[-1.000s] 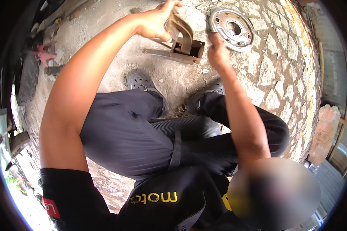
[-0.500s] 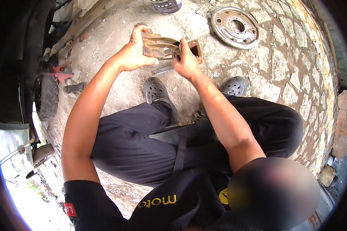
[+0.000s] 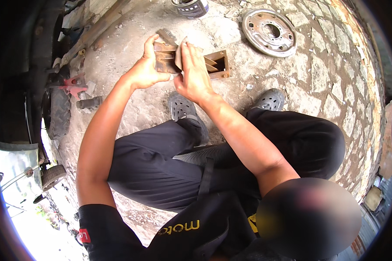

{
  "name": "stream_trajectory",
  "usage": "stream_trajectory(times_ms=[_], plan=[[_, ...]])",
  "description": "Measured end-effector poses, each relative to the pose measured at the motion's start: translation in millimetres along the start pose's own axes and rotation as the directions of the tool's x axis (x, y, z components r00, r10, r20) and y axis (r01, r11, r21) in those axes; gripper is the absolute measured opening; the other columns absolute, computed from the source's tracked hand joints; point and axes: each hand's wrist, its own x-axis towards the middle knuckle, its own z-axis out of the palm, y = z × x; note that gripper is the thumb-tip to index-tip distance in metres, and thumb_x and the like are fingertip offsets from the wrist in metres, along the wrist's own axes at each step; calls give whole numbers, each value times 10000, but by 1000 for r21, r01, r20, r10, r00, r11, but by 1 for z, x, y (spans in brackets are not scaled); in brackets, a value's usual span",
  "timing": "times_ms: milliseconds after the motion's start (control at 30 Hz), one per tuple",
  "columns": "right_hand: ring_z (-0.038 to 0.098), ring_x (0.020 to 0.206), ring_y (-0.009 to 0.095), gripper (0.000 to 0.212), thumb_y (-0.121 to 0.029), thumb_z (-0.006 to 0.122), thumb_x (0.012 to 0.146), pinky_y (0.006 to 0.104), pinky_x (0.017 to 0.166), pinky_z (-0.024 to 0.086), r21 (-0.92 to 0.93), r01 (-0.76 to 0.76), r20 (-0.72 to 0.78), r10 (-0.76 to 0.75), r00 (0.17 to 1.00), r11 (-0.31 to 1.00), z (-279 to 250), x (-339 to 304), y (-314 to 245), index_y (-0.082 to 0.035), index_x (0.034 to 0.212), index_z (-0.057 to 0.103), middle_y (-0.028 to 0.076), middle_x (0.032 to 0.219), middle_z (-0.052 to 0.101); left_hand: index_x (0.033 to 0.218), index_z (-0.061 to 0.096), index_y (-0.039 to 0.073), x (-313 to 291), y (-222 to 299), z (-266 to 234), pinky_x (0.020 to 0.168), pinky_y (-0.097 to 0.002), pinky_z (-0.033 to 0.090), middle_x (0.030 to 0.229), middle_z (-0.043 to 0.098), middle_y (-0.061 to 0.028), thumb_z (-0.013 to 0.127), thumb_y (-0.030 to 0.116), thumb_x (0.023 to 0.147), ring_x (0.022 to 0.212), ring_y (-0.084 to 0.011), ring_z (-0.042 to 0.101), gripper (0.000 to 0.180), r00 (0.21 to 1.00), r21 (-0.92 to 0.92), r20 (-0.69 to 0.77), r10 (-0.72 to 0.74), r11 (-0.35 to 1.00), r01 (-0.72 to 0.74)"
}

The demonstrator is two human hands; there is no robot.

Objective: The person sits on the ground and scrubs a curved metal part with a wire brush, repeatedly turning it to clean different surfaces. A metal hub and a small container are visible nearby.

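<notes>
A rusty brown metal bracket with ribs and a boxy flanged end is in front of me, above the ground by my feet. My left hand grips its left end, thumb on the near edge and fingers on the far side. Over the bracket's middle lies my right hand, its fingers stretched and pressing a brown-grey sheet, apparently sandpaper, against the ribs. The hand covers much of the sheet. To the right of that hand the open flanged end shows. A short grey strip is visible just beyond the bracket.
A round metal wheel disc lies on the stone paving at far right. A dark can stands at the far edge. On the left are a red jack-like stand, a dark cylinder and a tyre. My clogs rest near the work.
My right hand has moved left along the bracket and flattened over it, and the sheet now shows under its fingers. The bracket has turned in my left hand, its ribs showing differently.
</notes>
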Motion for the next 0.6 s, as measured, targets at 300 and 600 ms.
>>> stream_trajectory(times_ms=[300,600], plan=[[283,1463,419,930,9,632,744,452,1250,205,-12,52,102,-50,994,999,1,-1,-19,54,1550,169,292,1547,306,1515,-122,87,-17,-8,-3,1094,-393,448,1489,429,-217,799,-3,781,1308,-297,508,1181,987,23,29,-160,987,159],[224,1500,405,980,-18,659,759,437,1250,202,-150,-294,258,324,910,944,-1,-6,-4,7,1576,119,257,1611,219,1476,-120,30,-20,-3,4,1084,-404,452,1449,459,-241,839,46,781,1283,-301,523,1184,979,152,-6,-205,967,203]])
